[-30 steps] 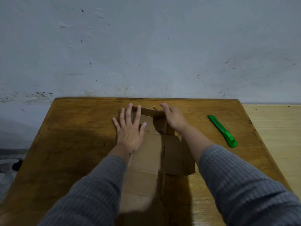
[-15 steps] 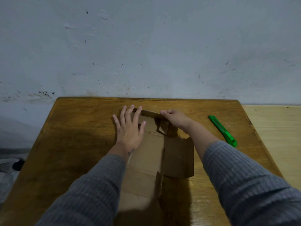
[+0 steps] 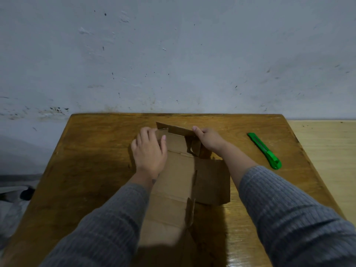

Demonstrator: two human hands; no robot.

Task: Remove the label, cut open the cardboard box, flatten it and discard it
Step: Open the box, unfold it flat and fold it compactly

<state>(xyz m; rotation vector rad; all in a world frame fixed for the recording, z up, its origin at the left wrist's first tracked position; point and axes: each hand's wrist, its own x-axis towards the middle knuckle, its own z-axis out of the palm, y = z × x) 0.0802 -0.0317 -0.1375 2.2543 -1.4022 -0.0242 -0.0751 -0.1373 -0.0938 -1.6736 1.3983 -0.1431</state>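
The cut-open brown cardboard box (image 3: 179,178) lies mostly flat along the middle of the wooden table (image 3: 92,162). Its far flap stands up slightly near the back edge. My left hand (image 3: 149,151) rests on the box's far left part, fingers curled over the flap's left corner. My right hand (image 3: 209,139) grips the far flap at its right end, thumb and fingers pinching the raised edge. A side panel spreads out to the right under my right forearm. No label shows on the box.
A green utility knife (image 3: 264,151) lies on the table to the right of my right hand. A grey wall rises just behind the table. A lighter wooden surface (image 3: 325,151) adjoins on the right. Dark clutter sits on the floor at the left.
My left hand's fingers went from spread flat to curled over the far flap's corner. My right hand shifted up onto the flap's edge, and the flap now stands a little higher.
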